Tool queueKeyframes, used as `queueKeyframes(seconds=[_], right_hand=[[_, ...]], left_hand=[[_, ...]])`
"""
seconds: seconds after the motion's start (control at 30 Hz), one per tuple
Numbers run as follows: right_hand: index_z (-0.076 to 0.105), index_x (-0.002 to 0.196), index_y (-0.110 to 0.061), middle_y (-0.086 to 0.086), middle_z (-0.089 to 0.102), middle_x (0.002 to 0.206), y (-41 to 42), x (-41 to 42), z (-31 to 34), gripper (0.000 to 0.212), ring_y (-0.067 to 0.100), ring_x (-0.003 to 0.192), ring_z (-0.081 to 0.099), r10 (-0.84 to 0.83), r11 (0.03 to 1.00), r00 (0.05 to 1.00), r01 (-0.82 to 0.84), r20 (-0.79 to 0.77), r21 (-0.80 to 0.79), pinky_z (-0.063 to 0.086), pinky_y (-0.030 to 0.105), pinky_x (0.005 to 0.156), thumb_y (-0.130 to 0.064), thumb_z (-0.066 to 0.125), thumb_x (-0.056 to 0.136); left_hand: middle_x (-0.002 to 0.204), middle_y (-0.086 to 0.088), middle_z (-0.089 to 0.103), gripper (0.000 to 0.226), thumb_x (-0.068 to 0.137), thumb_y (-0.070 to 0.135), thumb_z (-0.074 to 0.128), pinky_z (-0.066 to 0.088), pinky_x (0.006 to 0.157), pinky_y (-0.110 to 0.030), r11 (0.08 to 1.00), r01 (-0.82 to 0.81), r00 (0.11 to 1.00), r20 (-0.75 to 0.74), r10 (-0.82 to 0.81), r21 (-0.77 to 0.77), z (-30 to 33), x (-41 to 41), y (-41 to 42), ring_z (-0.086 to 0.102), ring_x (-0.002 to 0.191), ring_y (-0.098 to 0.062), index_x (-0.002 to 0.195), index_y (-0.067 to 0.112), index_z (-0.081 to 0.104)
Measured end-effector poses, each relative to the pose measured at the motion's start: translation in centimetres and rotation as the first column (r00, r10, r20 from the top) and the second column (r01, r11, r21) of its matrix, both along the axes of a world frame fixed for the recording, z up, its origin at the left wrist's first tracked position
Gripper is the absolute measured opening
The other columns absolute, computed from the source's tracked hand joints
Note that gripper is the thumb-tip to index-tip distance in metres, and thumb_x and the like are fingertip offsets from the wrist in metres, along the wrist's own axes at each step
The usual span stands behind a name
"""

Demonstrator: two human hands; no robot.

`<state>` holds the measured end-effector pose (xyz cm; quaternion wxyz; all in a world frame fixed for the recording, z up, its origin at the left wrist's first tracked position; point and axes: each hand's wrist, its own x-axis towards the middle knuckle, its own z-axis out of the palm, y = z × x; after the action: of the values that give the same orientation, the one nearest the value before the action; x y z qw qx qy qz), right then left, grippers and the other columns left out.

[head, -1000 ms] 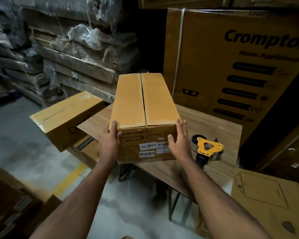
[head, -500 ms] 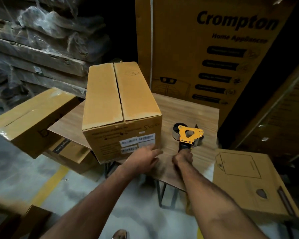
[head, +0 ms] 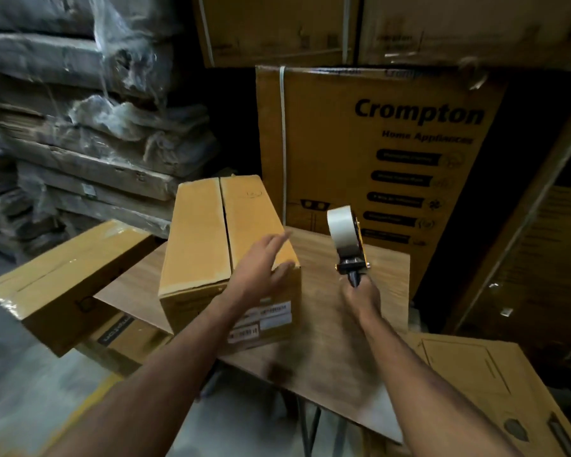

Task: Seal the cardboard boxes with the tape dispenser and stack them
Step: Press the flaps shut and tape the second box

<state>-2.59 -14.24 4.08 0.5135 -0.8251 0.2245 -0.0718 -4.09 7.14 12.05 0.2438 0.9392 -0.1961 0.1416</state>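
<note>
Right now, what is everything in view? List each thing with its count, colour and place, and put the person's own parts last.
cardboard box: 1, tan, on the table, top seam untaped, white labels on its near face.
tape dispenser: 1, yellow and black with a white roll, held up above the table's right part.
table: 1, wood-grain, centre.
taped box: 1, tan, left of the table.
lower box: 1, tan, below the taped one.
Crompton carton: 1, brown with dark print, behind the table.
flat carton: 1, brown, bottom right.
wrapped stacks: several, grey-brown, back left.
left hand: fingers spread over the cardboard box's near right corner.
right hand: grips the dispenser's handle.
</note>
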Motion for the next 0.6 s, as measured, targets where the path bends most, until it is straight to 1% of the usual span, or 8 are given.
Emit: queueKeyframes(seconds=[0.07, 0.17, 0.23, 0.3, 0.43, 0.53, 0.57, 0.6], right_hand=[[0.059, 0.098, -0.016, 0.011, 0.066, 0.09, 0.5, 0.2, 3.5, 0.01, 0.026, 0.077, 0.062, 0.086, 0.996, 0.994, -0.085, 0.062, -0.017, 0.053, 0.039, 0.069, -0.026, 0.06, 0.095], [0.052, 0.102, -0.02, 0.007, 0.064, 0.084, 1.8, -0.1, 7.6, 0.004, 0.019, 0.067, 0.06, 0.238, 0.971, 0.964, -0.238, 0.116, -0.016, 0.05, 0.034, 0.058, -0.02, 0.055, 0.098], [0.05, 0.102, -0.021, 0.01, 0.064, 0.088, 3.1, -0.2, 9.4, 0.007, 0.02, 0.067, 0.06, 0.323, 0.947, 0.937, -0.319, 0.134, -0.05, 0.049, 0.035, 0.058, -0.02, 0.055, 0.097], [0.052, 0.103, -0.021, 0.01, 0.065, 0.089, 4.7, -0.1, 10.3, 0.006, 0.022, 0.07, 0.06, 0.398, 0.917, 0.908, -0.392, 0.13, -0.071, 0.049, 0.036, 0.059, -0.021, 0.055, 0.097], [0.053, 0.101, -0.021, 0.007, 0.063, 0.085, 7.5, 0.6, 11.4, 0.006, 0.023, 0.069, 0.061, 0.519, 0.855, 0.839, -0.509, 0.165, -0.099, 0.048, 0.035, 0.058, -0.021, 0.056, 0.096], [0.053, 0.099, -0.02, 0.004, 0.058, 0.075, 8.8, 2.0, 12.1, 0.003, 0.017, 0.059, 0.056, 0.541, 0.838, 0.822, -0.545, 0.177, -0.031, 0.044, 0.03, 0.05, -0.018, 0.055, 0.098], [0.053, 0.097, -0.019, 0.003, 0.057, 0.072, 9.3, 2.6, 12.4, 0.002, 0.015, 0.056, 0.055, 0.547, 0.831, 0.82, -0.556, 0.172, 0.004, 0.044, 0.03, 0.049, -0.018, 0.054, 0.098], [0.053, 0.096, -0.018, 0.003, 0.056, 0.07, 9.9, 3.3, 12.6, 0.003, 0.014, 0.054, 0.054, 0.549, 0.826, 0.817, -0.563, 0.174, 0.033, 0.045, 0.029, 0.049, -0.018, 0.055, 0.098]], left_hand=[[0.161, -0.006, 0.027, 0.091, 0.092, 0.042, 0.065, 0.032, 0.114, -0.033, 1.0, -0.025, 0.999, -0.043, 0.025, -0.01, 3.8, 2.0, -0.7, 0.032, 0.143, -0.021, 0.159, 0.02, 0.008], [0.166, -0.002, 0.008, 0.107, 0.087, 0.039, 0.072, 0.022, 0.118, -0.032, 0.997, 0.01, 0.998, -0.057, -0.015, -0.071, 7.9, 4.0, -1.3, 0.017, 0.151, -0.019, 0.159, 0.021, -0.005], [0.166, -0.003, 0.013, 0.107, 0.086, 0.034, 0.074, 0.021, 0.118, -0.033, 0.993, 0.03, 0.998, -0.045, -0.035, -0.118, 9.6, 4.7, -1.1, 0.02, 0.15, -0.019, 0.159, 0.021, -0.003], [0.162, -0.005, 0.025, 0.101, 0.086, 0.034, 0.074, 0.029, 0.117, -0.038, 0.988, -0.006, 1.0, 0.015, 0.009, -0.154, 10.5, 5.1, -0.4, 0.031, 0.146, -0.022, 0.159, 0.021, 0.005], [0.156, -0.008, 0.034, 0.097, 0.085, 0.051, 0.068, 0.041, 0.111, -0.044, 0.985, -0.05, 0.979, 0.185, 0.08, -0.164, 10.5, 5.8, 2.0, 0.042, 0.136, -0.025, 0.158, 0.021, 0.012], [0.161, -0.011, 0.026, 0.1, 0.087, 0.058, 0.063, 0.028, 0.119, -0.045, 0.986, -0.061, 0.985, 0.148, 0.083, -0.153, 10.0, 8.9, 5.3, 0.027, 0.146, -0.029, 0.159, 0.016, 0.008], [0.163, -0.015, 0.017, 0.101, 0.088, 0.065, 0.057, 0.019, 0.122, -0.047, 0.959, -0.06, 0.99, 0.105, 0.092, -0.278, 9.9, 10.2, 6.3, 0.016, 0.15, -0.033, 0.158, 0.011, 0.008], [0.163, -0.021, 0.01, 0.104, 0.089, 0.073, 0.046, 0.015, 0.122, -0.051, 0.869, -0.093, 0.993, 0.021, 0.118, -0.486, 9.9, 11.5, 7.1, 0.009, 0.15, -0.039, 0.157, 0.006, 0.007]])
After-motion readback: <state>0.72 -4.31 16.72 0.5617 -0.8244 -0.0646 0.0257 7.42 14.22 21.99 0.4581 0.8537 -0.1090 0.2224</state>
